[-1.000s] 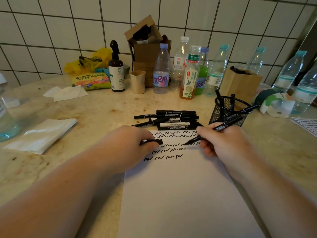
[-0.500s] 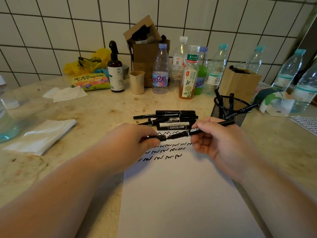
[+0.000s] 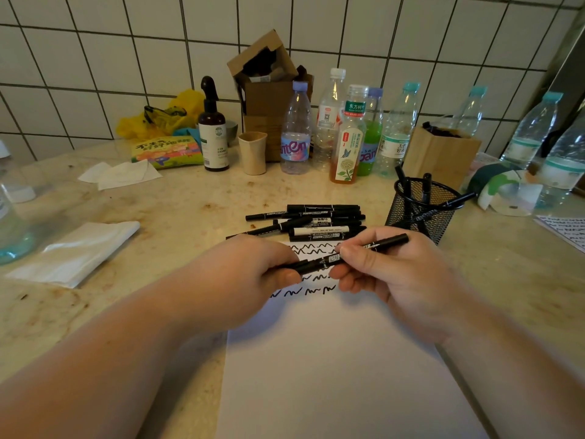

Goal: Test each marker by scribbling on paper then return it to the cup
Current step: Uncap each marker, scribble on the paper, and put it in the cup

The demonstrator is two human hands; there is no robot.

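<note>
1 marker (image 3: 354, 253) is held level above the scribbled top of the paper (image 3: 332, 359), the right hand (image 3: 399, 274) curled round its barrel and the left hand (image 3: 253, 274) pinching its cap end. Whether the cap is fully seated cannot be told. If it is loose, the tip could dry out or smear ink inside the mesh cup (image 3: 421, 210) just beyond the right hand. Dropped from this grip, the marker could land among the pile of markers (image 3: 313, 221) on the tabletop (image 3: 190, 201) and be mistaken for an untested one. The pile's barrels read "TWIN MARKER". A bottle (image 3: 296, 131) near the wall shows part of a word ending "nten"; the tea bottle (image 3: 349, 137) and a snack packet (image 3: 167, 152) carry Chinese writing.
</note>
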